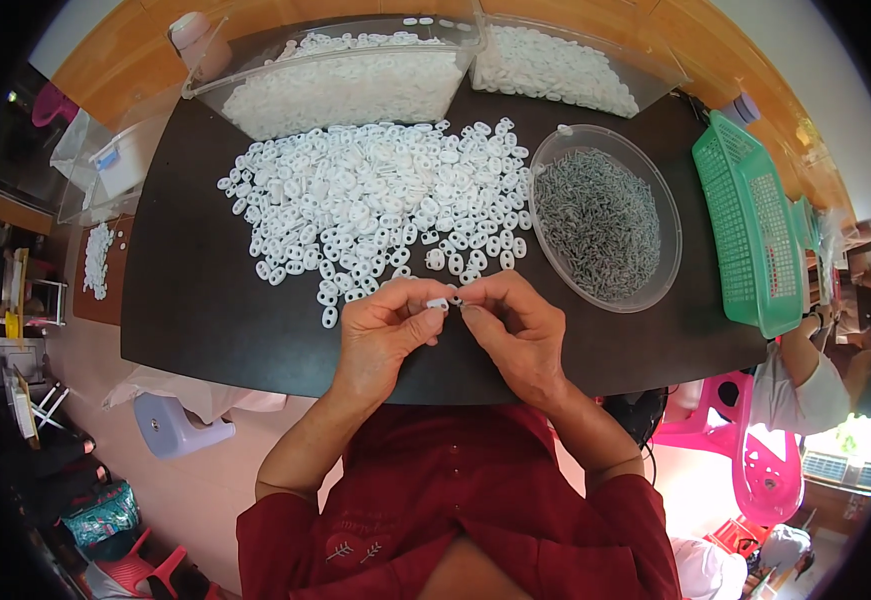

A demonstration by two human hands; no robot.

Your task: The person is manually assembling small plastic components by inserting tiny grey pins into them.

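Note:
My left hand [387, 326] pinches a small white oval plastic piece [438, 303] between thumb and fingers, above the front part of the dark table. Right beside it, my right hand [517, 328] is closed in a pinch, its fingertips almost meeting the left ones. What lies between the right fingertips is too small to make out. Beyond both hands spreads a big heap of white oval plastic pieces with two holes [355, 190]. To the right of the heap, a round clear tub [666, 240] holds a mass of small grey screws [598, 225].
Two clear bins, left [330, 75] and right [555, 70], stand at the table's far edge, full of white pieces. A green plastic basket [750, 225] sits at the right edge. On the floor are a pale blue stool [180, 425] and a pink chair [765, 475]. Another person's arm [805, 360] shows at right.

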